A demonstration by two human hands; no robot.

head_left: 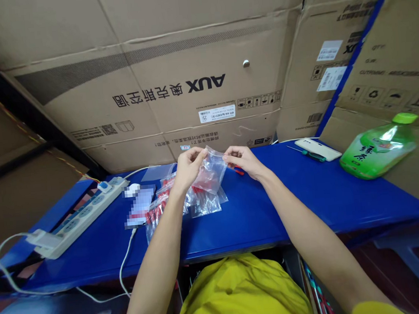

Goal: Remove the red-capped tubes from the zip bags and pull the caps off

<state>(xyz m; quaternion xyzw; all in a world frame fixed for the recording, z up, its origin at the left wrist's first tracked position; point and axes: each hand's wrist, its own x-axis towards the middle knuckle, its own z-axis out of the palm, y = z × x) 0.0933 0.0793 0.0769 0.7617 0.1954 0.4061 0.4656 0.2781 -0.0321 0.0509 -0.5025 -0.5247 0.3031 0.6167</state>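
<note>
A clear plastic bag (211, 174) hangs between my two hands above the blue table. My left hand (191, 166) pinches its upper left corner between thumb and fingers. At the upper right edge, my right hand (243, 160) grips the bag with curled fingers. Behind and below it lie several clear bags with red items (157, 211) inside; their kind is too small to make out. A small red piece (239, 170) shows on the table just under my right hand.
On the left are a white power strip (86, 217) with plugs and cables, and a phone (142, 204). A white phone-like object (320, 148), a green-handled tool (314, 155) and a green bottle (377, 149) lie at right. Cardboard (172, 62) walls the back of the blue table (244, 222).
</note>
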